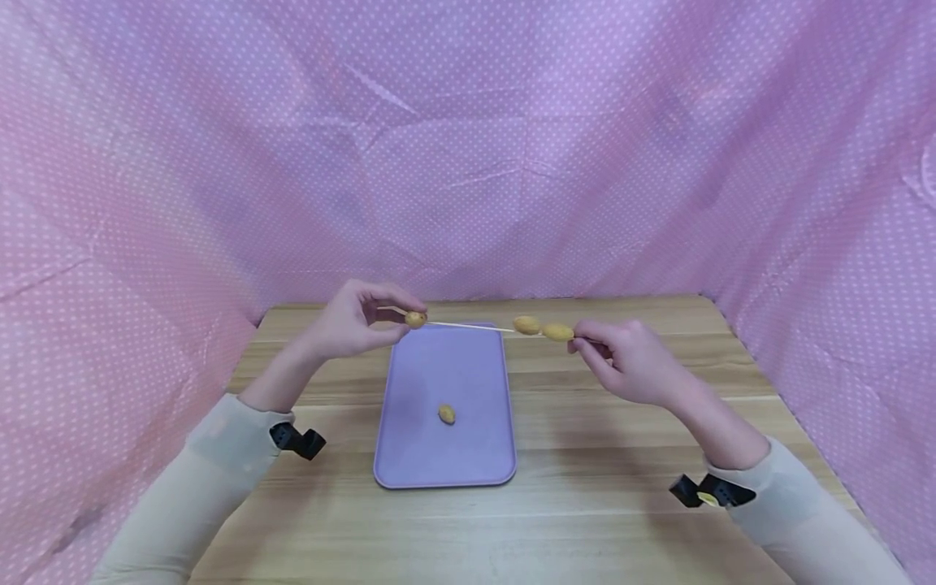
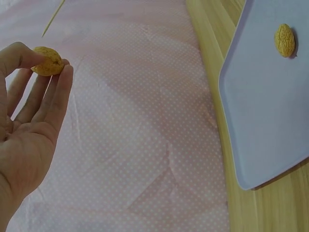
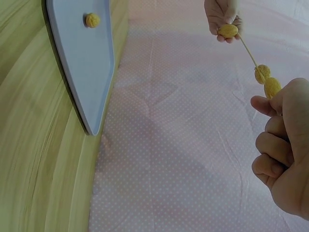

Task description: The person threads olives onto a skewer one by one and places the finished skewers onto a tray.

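Observation:
A thin wooden skewer [image 1: 471,327] runs level above the far end of the lilac tray [image 1: 439,463]. My right hand [image 1: 632,357] grips one end of it, fingers curled. Two yellow, wrinkled oval fruits are threaded there: one fruit [image 1: 558,332] right at the fingertips, another fruit [image 1: 526,325] just inward. My left hand [image 1: 361,321] pinches a third such fruit [image 2: 47,62] between thumb and fingers. The skewer's pointed tip [image 2: 43,35] shows just above that fruit in the left wrist view. One more fruit [image 1: 447,414] lies on the tray.
The tray rests on a light wood table [image 1: 600,479]. Pink dotted cloth [image 1: 468,162] hangs behind the table and along both sides. Dark camera mounts [image 1: 296,439] are strapped at both wrists.

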Available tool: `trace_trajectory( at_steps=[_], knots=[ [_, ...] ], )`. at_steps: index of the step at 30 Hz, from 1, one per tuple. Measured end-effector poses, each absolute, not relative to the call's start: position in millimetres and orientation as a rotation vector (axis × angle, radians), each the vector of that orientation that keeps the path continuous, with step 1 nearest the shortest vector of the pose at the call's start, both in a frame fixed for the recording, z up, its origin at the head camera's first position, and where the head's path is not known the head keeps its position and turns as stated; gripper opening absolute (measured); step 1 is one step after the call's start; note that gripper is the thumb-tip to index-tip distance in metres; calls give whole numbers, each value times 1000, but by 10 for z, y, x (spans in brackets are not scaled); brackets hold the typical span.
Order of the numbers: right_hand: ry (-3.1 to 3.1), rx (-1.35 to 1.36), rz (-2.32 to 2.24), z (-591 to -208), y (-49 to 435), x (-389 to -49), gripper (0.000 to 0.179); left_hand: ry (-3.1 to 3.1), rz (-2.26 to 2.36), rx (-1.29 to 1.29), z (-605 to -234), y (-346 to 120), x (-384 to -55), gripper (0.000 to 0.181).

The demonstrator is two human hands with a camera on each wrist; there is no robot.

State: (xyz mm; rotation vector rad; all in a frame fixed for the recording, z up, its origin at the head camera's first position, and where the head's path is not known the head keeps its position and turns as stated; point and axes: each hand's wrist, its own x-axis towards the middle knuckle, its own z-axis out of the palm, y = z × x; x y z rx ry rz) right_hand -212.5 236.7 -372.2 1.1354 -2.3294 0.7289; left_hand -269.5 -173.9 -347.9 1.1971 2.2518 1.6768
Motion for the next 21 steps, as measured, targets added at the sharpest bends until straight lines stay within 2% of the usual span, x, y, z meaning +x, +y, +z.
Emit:
trace_trajectory(
  at_steps=[21],
  knots=[
    [-2343,1126,701,-3742,2339,-2149,22,2302,1591,1156,-3532,-1669,-2690,30]
  ],
)
